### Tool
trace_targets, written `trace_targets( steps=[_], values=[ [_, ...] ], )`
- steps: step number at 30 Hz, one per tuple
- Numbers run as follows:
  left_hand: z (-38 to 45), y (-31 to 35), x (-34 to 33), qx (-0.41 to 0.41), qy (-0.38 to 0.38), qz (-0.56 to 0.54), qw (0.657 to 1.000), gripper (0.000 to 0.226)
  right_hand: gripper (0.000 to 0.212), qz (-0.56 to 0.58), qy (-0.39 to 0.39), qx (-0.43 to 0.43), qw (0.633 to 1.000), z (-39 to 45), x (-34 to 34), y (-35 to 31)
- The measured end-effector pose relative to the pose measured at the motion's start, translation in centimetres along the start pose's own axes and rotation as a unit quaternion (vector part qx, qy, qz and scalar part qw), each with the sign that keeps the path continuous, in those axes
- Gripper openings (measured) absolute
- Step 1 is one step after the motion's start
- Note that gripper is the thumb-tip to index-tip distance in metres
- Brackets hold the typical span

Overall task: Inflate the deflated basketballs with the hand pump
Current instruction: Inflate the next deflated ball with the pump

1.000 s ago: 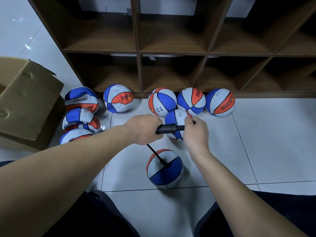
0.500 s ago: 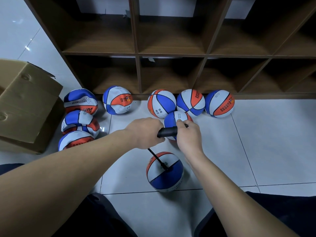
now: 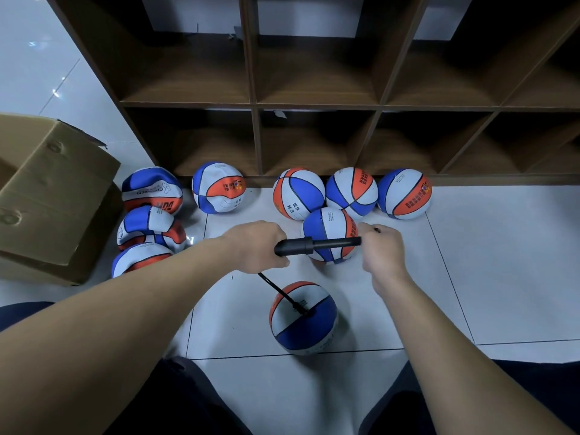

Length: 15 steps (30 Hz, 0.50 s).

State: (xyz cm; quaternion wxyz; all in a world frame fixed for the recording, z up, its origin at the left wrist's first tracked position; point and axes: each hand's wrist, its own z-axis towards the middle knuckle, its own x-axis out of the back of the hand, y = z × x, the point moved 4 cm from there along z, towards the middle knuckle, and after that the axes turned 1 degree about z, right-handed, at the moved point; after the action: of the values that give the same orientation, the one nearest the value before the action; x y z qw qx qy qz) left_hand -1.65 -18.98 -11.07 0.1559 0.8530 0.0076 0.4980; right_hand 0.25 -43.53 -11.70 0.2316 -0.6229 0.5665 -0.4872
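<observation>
- Left hand [image 3: 255,248] is wrapped around the barrel of the hand pump [image 3: 293,246], fingers curled tight; pump lies roughly level between the two hands.
- Right hand [image 3: 381,251] grips the pump's handle end, fingers curled round it; black plunger rod [image 3: 337,242] is drawn out, exposed between barrel and right hand.
- Thin black hose [image 3: 281,293] runs from under the left hand's grip down and right to the valve of the basketball being pumped [image 3: 303,318].
- That ball sits on the floor tiles [image 3: 502,262] below both grips, between the person's knees, looking round; not touched by either hand.
- Just behind the pump rod: one blue/white/orange ball [image 3: 329,227], partly hidden by the rod.
- Further beyond the grips, along the base of the wooden shelf unit [image 3: 314,102]: a row of four balls [image 3: 298,193], the three on the right round, the left one dented.
- Left of the left hand's grip: three flattened, creased balls [image 3: 147,226] stacked close, touching each other.
- Cardboard box [image 3: 47,196] is far left, just beside those flat balls.
- Dark trouser legs [image 3: 175,400] at the bottom edge, either side of the pumped ball.
</observation>
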Motion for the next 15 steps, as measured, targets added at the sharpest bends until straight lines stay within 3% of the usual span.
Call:
trace_targets(
  steps=[3, 8, 13, 15],
  values=[
    [-0.1, -0.5, 0.3, 0.009, -0.003, 0.010, 1.000, 0.032, 0.036, 0.041, 0.016, -0.044, 0.998, 0.6, 1.5, 0.8],
    [0.0, 0.2, 0.7, 0.002, 0.023, 0.035, 0.999, 0.022, 0.038, 0.069, 0.052, -0.055, 0.995, -0.1, 1.2, 0.7],
    [0.0, 0.4, 1.0, -0.004, 0.049, 0.056, 0.997, 0.020, 0.019, 0.113, 0.082, -0.077, 0.987, -0.3, 0.7, 0.1],
    [0.1, 0.7, 1.0, -0.005, 0.061, 0.065, 0.996, 0.020, 0.024, 0.115, 0.076, -0.070, 0.988, -0.7, 0.4, -0.1]
  ],
)
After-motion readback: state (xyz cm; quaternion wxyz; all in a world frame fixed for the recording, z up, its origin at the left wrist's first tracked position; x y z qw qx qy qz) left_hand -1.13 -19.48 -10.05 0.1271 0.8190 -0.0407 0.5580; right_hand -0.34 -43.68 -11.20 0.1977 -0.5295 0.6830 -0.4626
